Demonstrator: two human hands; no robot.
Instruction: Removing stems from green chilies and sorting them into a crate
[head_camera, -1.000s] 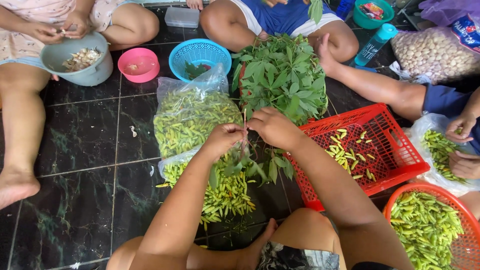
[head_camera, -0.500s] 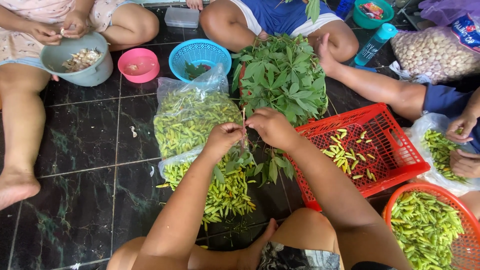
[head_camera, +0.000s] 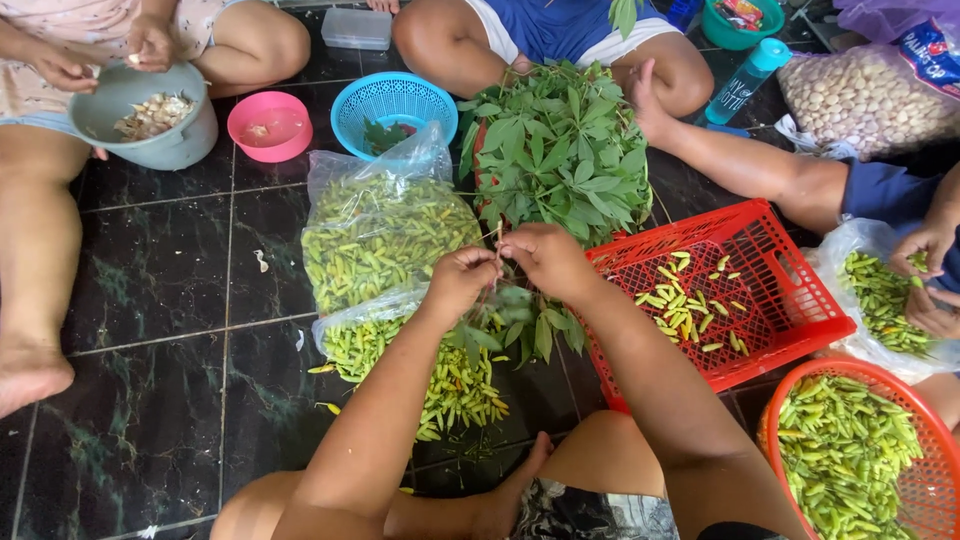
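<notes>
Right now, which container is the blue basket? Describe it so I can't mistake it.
Start from the big heap of green leaves in the middle of the dark tiled floor. Just left of it sits the blue basket, beside a pink bowl. It is the only round blue latticed container, holding only a few leaves.

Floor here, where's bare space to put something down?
Bare dark tile lies left of the chilli bag, below the pink bowl. Crowded on the right: leaf bundle, red crate and orange basket sit close together.
</notes>
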